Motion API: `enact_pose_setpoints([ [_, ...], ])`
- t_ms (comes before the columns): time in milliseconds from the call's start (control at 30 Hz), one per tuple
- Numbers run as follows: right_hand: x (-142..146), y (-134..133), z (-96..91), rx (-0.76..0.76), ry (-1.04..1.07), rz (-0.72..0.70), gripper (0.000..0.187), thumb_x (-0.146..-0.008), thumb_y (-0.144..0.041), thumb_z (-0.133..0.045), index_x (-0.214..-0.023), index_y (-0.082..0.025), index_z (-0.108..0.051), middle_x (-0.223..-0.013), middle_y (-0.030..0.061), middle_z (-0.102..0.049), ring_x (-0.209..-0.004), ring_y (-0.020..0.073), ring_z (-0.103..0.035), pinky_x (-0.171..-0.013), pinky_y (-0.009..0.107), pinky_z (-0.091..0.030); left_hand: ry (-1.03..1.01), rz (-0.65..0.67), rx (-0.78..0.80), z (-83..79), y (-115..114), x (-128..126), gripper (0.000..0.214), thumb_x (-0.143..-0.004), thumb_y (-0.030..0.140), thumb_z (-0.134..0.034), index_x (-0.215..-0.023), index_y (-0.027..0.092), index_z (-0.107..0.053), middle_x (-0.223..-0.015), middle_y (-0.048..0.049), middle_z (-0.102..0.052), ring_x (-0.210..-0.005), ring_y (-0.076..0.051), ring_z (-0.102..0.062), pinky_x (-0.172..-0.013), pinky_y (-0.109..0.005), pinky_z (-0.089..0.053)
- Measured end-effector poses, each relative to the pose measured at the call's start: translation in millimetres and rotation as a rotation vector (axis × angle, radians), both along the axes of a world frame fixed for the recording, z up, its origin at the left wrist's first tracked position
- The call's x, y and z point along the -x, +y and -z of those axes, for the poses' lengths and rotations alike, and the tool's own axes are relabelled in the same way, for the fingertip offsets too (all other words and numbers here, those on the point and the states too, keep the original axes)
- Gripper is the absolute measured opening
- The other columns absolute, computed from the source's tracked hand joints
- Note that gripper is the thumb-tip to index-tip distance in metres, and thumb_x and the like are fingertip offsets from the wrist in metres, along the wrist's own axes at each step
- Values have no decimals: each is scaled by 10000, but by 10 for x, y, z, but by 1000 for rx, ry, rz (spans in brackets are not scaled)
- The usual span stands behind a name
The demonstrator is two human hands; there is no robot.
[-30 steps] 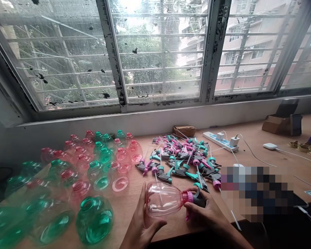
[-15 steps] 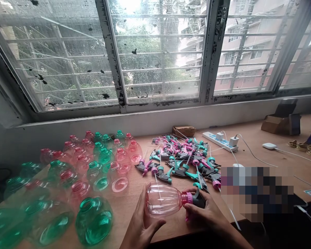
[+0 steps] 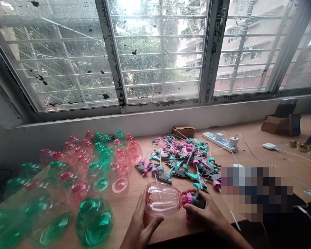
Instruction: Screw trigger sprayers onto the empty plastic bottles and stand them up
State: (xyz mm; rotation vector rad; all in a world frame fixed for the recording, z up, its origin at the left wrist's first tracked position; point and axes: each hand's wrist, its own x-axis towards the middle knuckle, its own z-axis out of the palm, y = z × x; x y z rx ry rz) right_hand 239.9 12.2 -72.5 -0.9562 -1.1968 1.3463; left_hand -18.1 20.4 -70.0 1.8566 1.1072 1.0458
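A clear pink spray bottle (image 3: 162, 200) lies sideways between my hands above the table's front edge. My left hand (image 3: 144, 218) cups its base end, the thumb along the near side. At the neck, my right hand (image 3: 203, 209) grips the trigger spray head (image 3: 195, 199), which has a pink collar and a dark grey body. The collar sits against the bottle's threaded neck; whether it is fully tight I cannot tell. Just beyond the bottle lies a heap of loose spray heads (image 3: 182, 155), in grey with pink or teal parts and thin white tubes.
Several open pink and green bottles stand on the left, a green bottle (image 3: 93, 221) nearest. A power strip (image 3: 220, 141) with plugs and cables lies at the back right, near a small cardboard box (image 3: 184, 131). A blurred patch covers part of the right side.
The bottle has turned slightly about its length, and my left thumb has shifted a little toward it. My right hand stays on the spray head.
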Motion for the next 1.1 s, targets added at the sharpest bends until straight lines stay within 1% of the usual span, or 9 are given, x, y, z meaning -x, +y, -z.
enact_pose_setpoints([
  [100,-3,0,-13,-6,3,6,480,-760,-449,-817,-1056,-152,-582,-615,35,-743,-529,207,-709,-534,293,-571,11,-22,-33,-24,-8,-16,762,-920,384,-623,-1552,356,-196,-1621,-45,-285,-1485,-308,-253,-1211,-495,-201],
  [200,-4,-5,-23,-12,-5,17,467,-771,-449,-806,-1057,-152,-585,-613,35,-742,-533,210,-709,-537,297,-570,3,-6,-46,-53,-23,-27,772,-938,358,-602,-1553,394,-138,-1607,-38,-317,-1432,-293,-378,-1190,-472,-278],
  [267,0,-8,-22,-20,-24,26,457,-775,-444,-804,-1056,-156,-588,-614,32,-743,-540,210,-710,-545,300,-574,1,4,-29,-71,-26,-21,834,-906,374,-651,-1561,356,-137,-1558,-73,-403,-1394,-303,-435,-1176,-461,-312],
  [367,6,-8,-12,-29,-32,6,473,-762,-443,-814,-1067,-160,-588,-621,28,-745,-542,208,-710,-548,301,-579,6,-2,11,-78,-15,-5,862,-859,418,-704,-1558,269,-221,-1477,-121,-500,-1393,-336,-426,-1171,-475,-317],
  [533,4,-3,-7,-6,-20,28,479,-758,-456,-813,-1059,-163,-582,-624,32,-747,-537,208,-711,-544,298,-577,15,-29,-24,-18,6,-11,860,-855,385,-714,-1551,326,-213,-1556,-87,-403,-1446,-336,-338,-1186,-499,-276],
  [633,6,-8,-16,-12,-31,33,471,-757,-466,-811,-1038,-162,-587,-627,38,-748,-529,215,-711,-541,307,-579,10,-31,-46,12,-2,-18,833,-901,350,-653,-1558,362,-142,-1550,-78,-416,-1427,-319,-381,-1173,-507,-299],
  [767,17,-11,-12,-35,-46,29,482,-754,-475,-809,-1051,-162,-593,-621,28,-743,-545,214,-712,-557,303,-581,1,-9,-2,-37,-23,-26,916,-851,386,-715,-1568,278,-155,-1579,-124,-360,-1455,-343,-317,-1195,-513,-244],
  [867,24,-7,-5,-48,-64,17,500,-747,-490,-808,-1063,-163,-600,-625,27,-744,-542,214,-709,-546,302,-576,-2,-17,15,-70,-18,-39,870,-850,403,-713,-1556,246,-228,-1567,-137,-380,-1455,-348,-315,-1198,-502,-240],
  [1100,33,-8,-22,-37,-69,48,501,-738,-535,-801,-1018,-168,-609,-614,20,-736,-515,222,-711,-533,319,-594,6,-49,-39,16,-4,-18,837,-910,344,-634,-1563,349,-110,-1599,-84,-331,-1462,-313,-311,-1190,-513,-243],
])
